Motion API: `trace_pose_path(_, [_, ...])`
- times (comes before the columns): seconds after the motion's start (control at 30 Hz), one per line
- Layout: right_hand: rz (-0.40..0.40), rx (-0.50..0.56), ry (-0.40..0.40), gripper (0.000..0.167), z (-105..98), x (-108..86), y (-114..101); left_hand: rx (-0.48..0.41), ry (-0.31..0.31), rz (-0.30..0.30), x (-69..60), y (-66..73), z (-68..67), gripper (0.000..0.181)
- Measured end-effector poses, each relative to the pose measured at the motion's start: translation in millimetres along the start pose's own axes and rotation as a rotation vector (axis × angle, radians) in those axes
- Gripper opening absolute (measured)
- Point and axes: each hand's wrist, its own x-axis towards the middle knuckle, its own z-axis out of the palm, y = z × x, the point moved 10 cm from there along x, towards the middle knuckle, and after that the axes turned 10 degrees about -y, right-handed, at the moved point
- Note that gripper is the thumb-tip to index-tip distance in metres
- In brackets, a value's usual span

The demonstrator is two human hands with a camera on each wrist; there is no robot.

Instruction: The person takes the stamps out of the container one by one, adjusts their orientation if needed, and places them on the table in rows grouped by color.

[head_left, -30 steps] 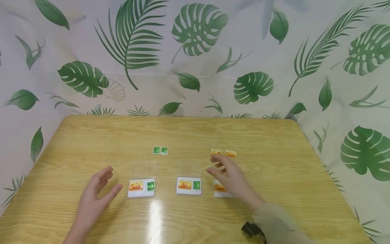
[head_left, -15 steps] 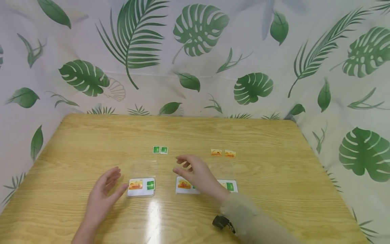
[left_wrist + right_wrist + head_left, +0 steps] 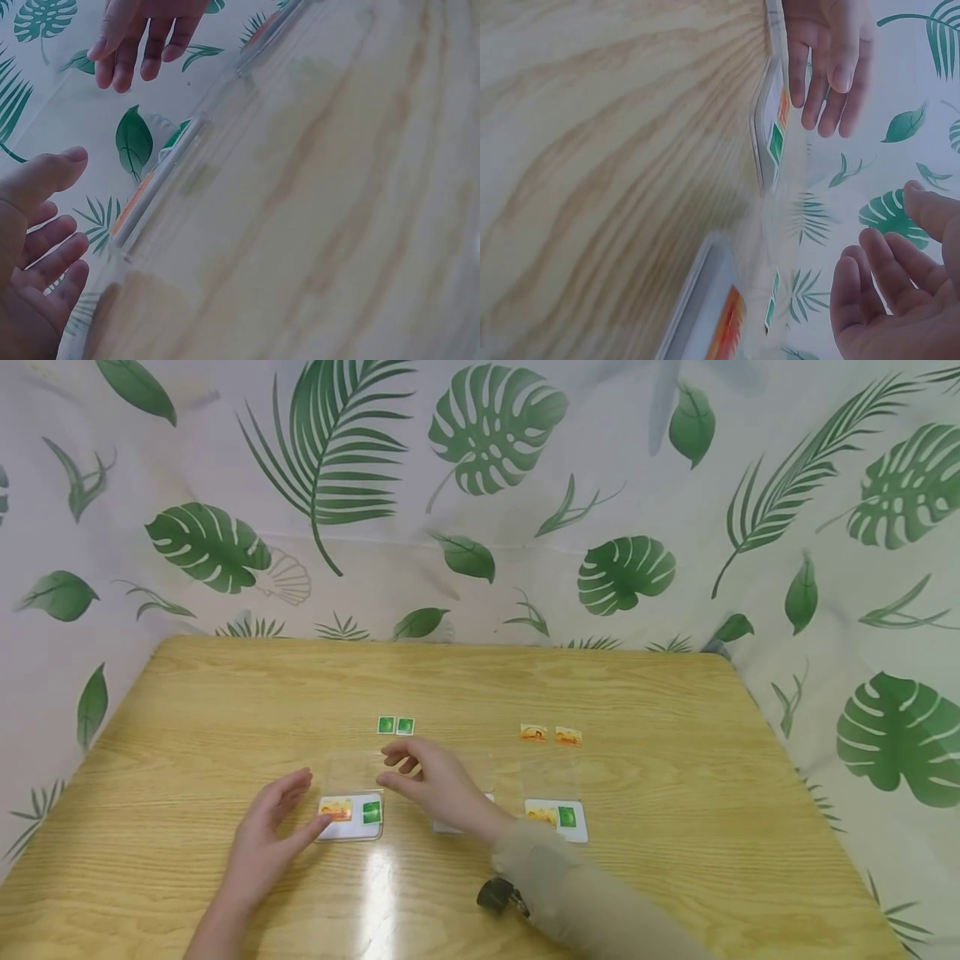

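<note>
In the head view the left hand [image 3: 266, 839] is beside the left white case [image 3: 348, 832], its thumb tip overlapping the case's corner, fingers relaxed and holding nothing. That case carries an orange stamp [image 3: 337, 810] and a green stamp [image 3: 372, 812]; its clear lid [image 3: 348, 771] lies flipped back. The right hand [image 3: 438, 787] hovers between this case and the middle white case [image 3: 444, 827], which it mostly covers. Its fingers are loosely bent, with nothing between them. In the left wrist view the left hand [image 3: 41, 255] is open; the right wrist view shows the right hand [image 3: 900, 285] empty too.
Behind the cases lie two green stamps [image 3: 396, 726] and two orange stamps [image 3: 551, 735]. At the right is another white case [image 3: 576, 831] with an orange and a green stamp. A black device [image 3: 496, 894] hangs at the right wrist. Leaf-patterned cloth [image 3: 480, 585] borders the wooden table [image 3: 675, 760].
The right hand has swept left from over the right case, past the middle one, uncovering the right case's stamps. The left hand has shifted slightly right, up to the left case.
</note>
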Motion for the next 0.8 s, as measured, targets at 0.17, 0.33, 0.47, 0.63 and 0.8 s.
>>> trace_pose_path(0.17, [-0.015, -0.007, -0.025, 0.035, 12.5, 9.1, -4.0, 0.028, -0.019, -0.003, -0.8, -3.7, 4.3, 0.063])
trace_pose_path(0.33, [-0.002, -0.067, -0.052, 0.033, 25.7, 17.8, -4.1, 0.043, -0.025, 0.021, -3.1, -3.5, 6.9, 0.063])
trace_pose_path(0.47, [0.012, -0.137, -0.065, 0.028, 35.8, 24.6, -4.3, 0.098, -0.010, 0.036, -4.7, -0.7, 6.3, 0.061])
trace_pose_path(0.63, [0.048, -0.193, -0.067, 0.021, 44.1, 29.5, -5.3, 0.209, -0.003, 0.041, -5.0, -1.9, 6.1, 0.060])
trace_pose_path(0.8, [0.054, -0.311, -0.052, 0.019, 49.0, 32.2, -7.9, 0.251, -0.021, 0.066, -3.6, -0.8, 8.1, 0.057])
